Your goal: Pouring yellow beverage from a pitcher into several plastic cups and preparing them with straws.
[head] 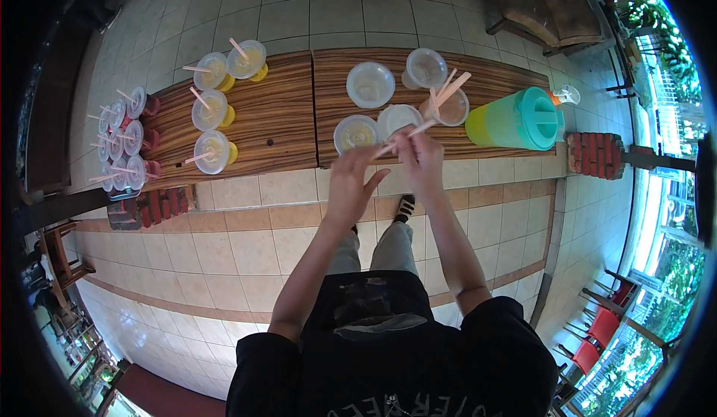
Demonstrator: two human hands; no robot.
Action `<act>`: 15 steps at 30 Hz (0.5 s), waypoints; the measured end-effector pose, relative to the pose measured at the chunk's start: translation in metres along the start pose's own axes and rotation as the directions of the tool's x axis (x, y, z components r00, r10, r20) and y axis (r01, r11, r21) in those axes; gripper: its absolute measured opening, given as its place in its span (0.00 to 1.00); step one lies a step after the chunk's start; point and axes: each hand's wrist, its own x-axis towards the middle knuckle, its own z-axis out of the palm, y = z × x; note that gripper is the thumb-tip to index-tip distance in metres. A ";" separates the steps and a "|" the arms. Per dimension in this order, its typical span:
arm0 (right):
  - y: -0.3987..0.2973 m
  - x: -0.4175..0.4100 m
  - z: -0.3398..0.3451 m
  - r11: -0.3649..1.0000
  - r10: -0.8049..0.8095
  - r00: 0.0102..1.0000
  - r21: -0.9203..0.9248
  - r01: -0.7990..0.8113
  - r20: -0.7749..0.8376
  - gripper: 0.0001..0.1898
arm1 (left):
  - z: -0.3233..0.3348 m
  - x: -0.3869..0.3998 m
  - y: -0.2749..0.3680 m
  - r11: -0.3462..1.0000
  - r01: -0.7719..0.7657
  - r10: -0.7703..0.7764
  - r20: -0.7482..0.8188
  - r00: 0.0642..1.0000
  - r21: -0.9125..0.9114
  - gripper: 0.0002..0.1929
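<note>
My right hand grips a pale pink drinking straw above the front edge of the wood-striped table. My left hand is beside it, thumb apart, near the straw's lower end; whether its fingers touch the straw is unclear. Just beyond the hands are a lidded plastic cup with yellow drink and a white-topped cup. A bundle of pink straws stands in a clear cup. Two more plastic cups are behind. Several lidded yellow drinks with straws stand left of the table's seam.
A turquoise-lidded pitcher lies toward the table's right end in this view, near an orange-necked bottle. Many lidded red drinks with straws crowd the left end. Brick pillars flank the front edge. A brown cushioned seat is beyond.
</note>
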 end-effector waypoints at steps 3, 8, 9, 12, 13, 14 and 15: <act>-0.006 0.006 0.000 1.000 -0.010 0.989 -0.022 0.007 -0.149 0.08 | 0.003 0.000 -0.020 0.981 0.096 -0.069 -0.162 0.984 0.169 0.33; -0.001 0.013 0.010 0.962 -0.230 0.940 -0.203 0.181 -0.250 0.12 | 0.016 -0.007 -0.060 0.963 0.173 -0.157 -0.093 0.983 0.209 0.41; -0.002 0.014 0.011 0.954 -0.260 0.934 -0.212 0.210 -0.244 0.12 | 0.018 -0.007 -0.062 0.963 0.168 -0.155 -0.073 0.985 0.213 0.42; 0.001 0.015 0.019 0.939 -0.305 0.925 -0.232 0.253 -0.227 0.11 | 0.020 -0.009 -0.065 0.961 0.169 -0.160 -0.058 0.985 0.217 0.42; 0.003 0.015 0.022 0.932 -0.322 0.921 -0.244 0.268 -0.218 0.10 | 0.021 -0.009 -0.065 0.961 0.173 -0.163 -0.061 0.985 0.216 0.41; 0.010 0.013 0.028 0.932 -0.321 0.922 -0.242 0.268 -0.216 0.10 | 0.021 -0.009 -0.065 0.960 0.175 -0.166 -0.062 0.984 0.216 0.41; 0.021 0.010 0.036 0.934 -0.293 0.941 -0.259 0.245 -0.168 0.06 | 0.022 -0.009 -0.066 0.964 0.167 -0.156 -0.070 0.985 0.208 0.41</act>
